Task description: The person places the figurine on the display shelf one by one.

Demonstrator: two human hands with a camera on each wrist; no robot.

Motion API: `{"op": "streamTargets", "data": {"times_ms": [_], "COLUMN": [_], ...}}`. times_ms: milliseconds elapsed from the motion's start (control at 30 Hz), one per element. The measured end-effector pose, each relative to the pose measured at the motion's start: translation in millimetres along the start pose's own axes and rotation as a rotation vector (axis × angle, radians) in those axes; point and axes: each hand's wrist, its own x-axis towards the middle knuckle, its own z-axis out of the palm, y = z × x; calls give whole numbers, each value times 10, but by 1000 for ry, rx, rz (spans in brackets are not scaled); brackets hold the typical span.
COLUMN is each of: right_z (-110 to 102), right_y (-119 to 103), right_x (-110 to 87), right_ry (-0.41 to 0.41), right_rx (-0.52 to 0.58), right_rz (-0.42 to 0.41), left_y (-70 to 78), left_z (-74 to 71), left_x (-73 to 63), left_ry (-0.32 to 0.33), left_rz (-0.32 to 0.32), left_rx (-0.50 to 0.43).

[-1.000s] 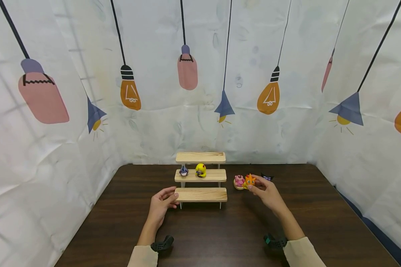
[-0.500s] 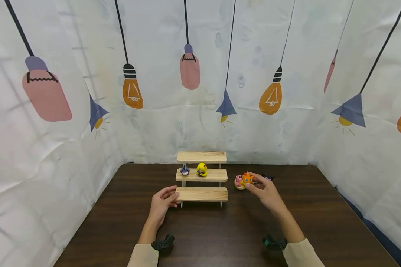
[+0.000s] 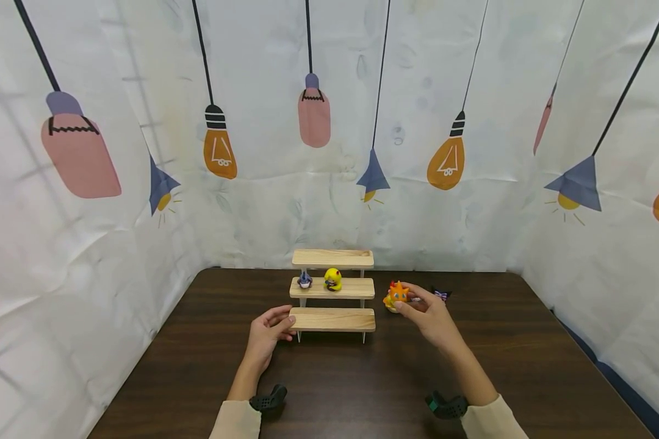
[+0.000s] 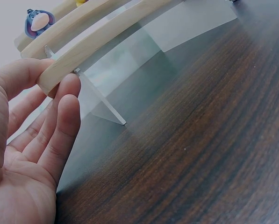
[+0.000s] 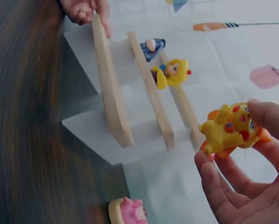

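Looks like a little staged recording booth rather than anybody's real room. A dark wood-grain table [image 3: 335, 390] sits boxed in on three sides by a wrinkly white backdrop sheet [image 3: 263, 201] printed with cartoon hanging bulbs and lamps, hung just past the hands and off to both sides of them. Between the hands there's a small three-step wooden display stand [image 3: 332, 286], with tiny toy figures [image 3: 332, 279] on its middle step. Black wrist-worn cameras [image 3: 267, 400] are strapped behind each hand, so it feels like a data-collection setup.
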Motion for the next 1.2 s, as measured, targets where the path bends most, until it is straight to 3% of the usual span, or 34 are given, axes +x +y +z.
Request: {"op": "streamTargets", "data": {"times_ms": [400,733,1200], "right_z": [218,361,485], "right_y": [-91,-210,-188], "right_x": [97,322,597], "right_ry": [-68,-91,-115], "right_rx": [31,-46,-83], "right_rz": [-89,-36,-29], "left_y": [2,-7,-8], "left_z": [5,4,9], "left_x": [-9,-6,-9], "left_ry": [8,7,10], "left_rz": [13,6,3], "left_rx": [15,-4,4]}}
